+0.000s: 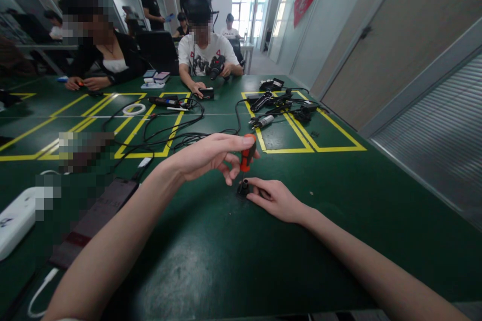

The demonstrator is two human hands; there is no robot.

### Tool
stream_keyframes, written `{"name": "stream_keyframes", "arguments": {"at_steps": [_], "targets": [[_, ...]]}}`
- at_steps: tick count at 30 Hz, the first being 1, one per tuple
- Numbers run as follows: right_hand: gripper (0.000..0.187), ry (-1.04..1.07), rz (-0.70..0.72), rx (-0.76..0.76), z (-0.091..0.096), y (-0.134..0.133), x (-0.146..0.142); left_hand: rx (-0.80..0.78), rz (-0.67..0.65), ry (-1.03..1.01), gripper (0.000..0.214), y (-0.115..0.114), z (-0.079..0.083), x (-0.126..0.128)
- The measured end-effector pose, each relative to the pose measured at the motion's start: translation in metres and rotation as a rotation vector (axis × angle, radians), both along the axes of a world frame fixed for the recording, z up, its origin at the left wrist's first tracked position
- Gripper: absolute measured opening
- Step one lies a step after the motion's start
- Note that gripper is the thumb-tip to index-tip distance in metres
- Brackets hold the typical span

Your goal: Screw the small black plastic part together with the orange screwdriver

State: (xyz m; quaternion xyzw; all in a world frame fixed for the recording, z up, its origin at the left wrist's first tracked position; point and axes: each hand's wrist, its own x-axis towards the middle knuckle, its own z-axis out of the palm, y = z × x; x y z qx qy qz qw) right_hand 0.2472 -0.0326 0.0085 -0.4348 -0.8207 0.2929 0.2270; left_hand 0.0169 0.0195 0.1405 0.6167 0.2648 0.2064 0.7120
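My left hand [218, 154] grips a red and black screwdriver [247, 155] by its handle, thumb near the top and some fingers curled below. The screwdriver stands nearly upright, its thin shaft reaching down to a small black part [243, 189] on the green table. Whether the tip sits in a screw is too small to tell. From the right, my right hand [276, 198] pinches the black part between thumb and fingers, holding it against the tabletop. Where the part meets those fingers is partly hidden.
Black cables [188, 135] run across the green table [331, 261] beyond my hands. Tools and cords [276, 103] lie inside yellow tape outlines at the back right. Left are a dark phone [98, 215] and a white power strip [18, 220]. Across sits a person [207, 55] holding a drill.
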Motion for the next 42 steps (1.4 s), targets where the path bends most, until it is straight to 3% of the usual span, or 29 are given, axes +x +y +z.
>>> {"name": "stream_keyframes", "arguments": {"at_steps": [10,21,33,42], "targets": [[0.04,0.006,-0.001,-0.005,-0.0012,0.0002,-0.0003,-0.048,-0.058,-0.042,0.053,0.0062,-0.0035,-0.0004],[0.039,0.001,0.0,-0.005,0.0016,-0.0002,-0.0003,0.027,0.002,0.005,0.053,0.0008,0.0004,-0.001],[0.04,0.018,0.001,-0.005,-0.0011,0.0005,-0.0005,-0.082,-0.05,-0.087,0.051,0.0065,-0.0063,0.0009],[0.041,0.03,0.002,0.003,-0.0013,0.0001,0.0001,-0.003,-0.021,-0.052,0.05,0.0025,-0.0043,0.0011]]}}
